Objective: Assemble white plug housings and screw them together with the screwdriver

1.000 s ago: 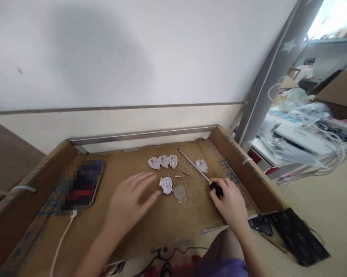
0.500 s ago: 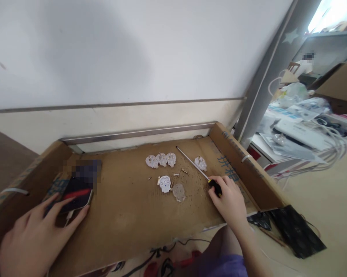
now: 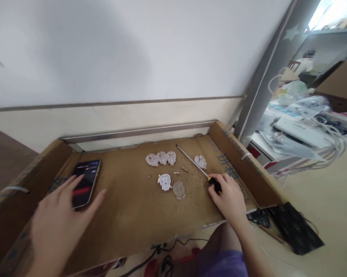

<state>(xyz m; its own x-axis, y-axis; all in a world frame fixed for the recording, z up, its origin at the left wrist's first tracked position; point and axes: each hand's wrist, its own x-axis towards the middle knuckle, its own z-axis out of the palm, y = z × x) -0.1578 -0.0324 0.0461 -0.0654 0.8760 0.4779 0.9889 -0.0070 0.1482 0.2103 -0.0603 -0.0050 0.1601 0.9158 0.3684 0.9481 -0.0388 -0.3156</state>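
Closest in, the left hand (image 3: 58,227) is spread wide and flat, holding nothing, with its fingertips (image 3: 75,180) over the near edge of the phone (image 3: 85,183), which lies face-up with its screen lit by the left wall of the cardboard tray (image 3: 133,219), probably parked clear of the small bits. Over on the right, the right hand (image 3: 229,198) has its fingers curled snug round the black-and-yellow handle of the screwdriver (image 3: 195,164), whose shaft rests flat on the cardboard, pointing away and left. Mid-tray sit a white plug face (image 3: 165,181) and a clear cover (image 3: 179,189), just beside each other. Further back there's a row of three plugs (image 3: 161,158), plus a lone plug (image 3: 200,161) beyond the shaft. I'd guess the tray's raised sides stop the loose screws (image 3: 185,169) rolling off.
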